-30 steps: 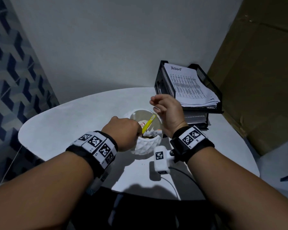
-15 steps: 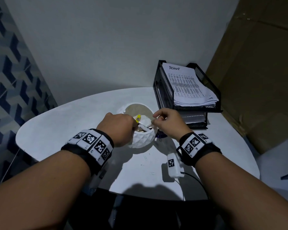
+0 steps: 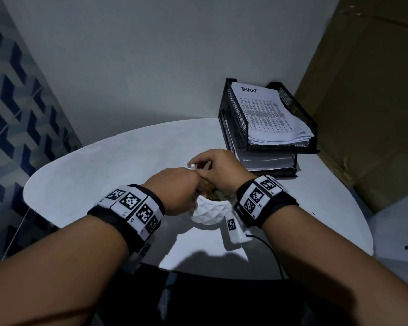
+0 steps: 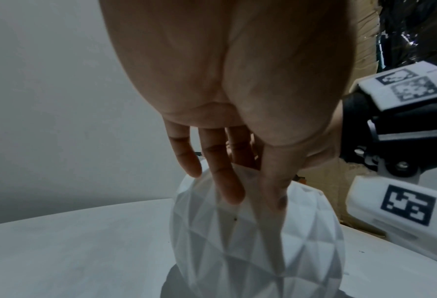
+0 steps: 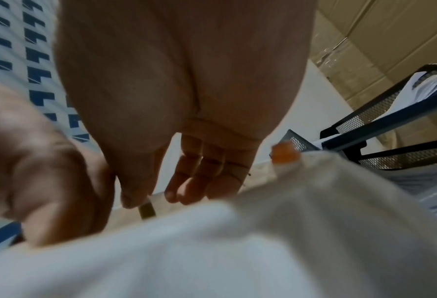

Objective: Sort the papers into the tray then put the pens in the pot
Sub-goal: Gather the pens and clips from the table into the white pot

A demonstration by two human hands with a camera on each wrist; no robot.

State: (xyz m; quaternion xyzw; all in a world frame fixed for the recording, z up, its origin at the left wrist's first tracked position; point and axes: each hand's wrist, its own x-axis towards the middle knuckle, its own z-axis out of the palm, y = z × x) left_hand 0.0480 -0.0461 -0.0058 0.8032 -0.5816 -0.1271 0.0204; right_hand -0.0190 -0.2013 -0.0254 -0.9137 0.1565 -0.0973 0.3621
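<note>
The white faceted pot (image 3: pixel 210 211) stands on the round white table (image 3: pixel 104 175); the hands cover its mouth. My left hand (image 3: pixel 190 196) grips the pot's left rim, thumb and fingers (image 4: pixel 227 181) lying down its side (image 4: pixel 250 242). My right hand (image 3: pixel 198 167) hovers over the pot's far edge and pinches a pen with a white end (image 3: pixel 193 166) between thumb and forefinger (image 5: pixel 146 199). An orange pen end (image 5: pixel 285 154) sticks up from the pot. The papers (image 3: pixel 269 118) lie stacked in the black mesh tray (image 3: pixel 231 128) at the back right.
A white wall lies behind the table. A big cardboard sheet (image 3: pixel 363 114) leans at the right, just past the tray. A black cable (image 3: pixel 266 245) runs from my right wrist across the table's near edge. Bare tabletop shows left of the pot.
My right hand let a yellow pen into the pot, dipped to the rim, and now holds a white-ended pen over the far edge. The left hand stayed on the pot.
</note>
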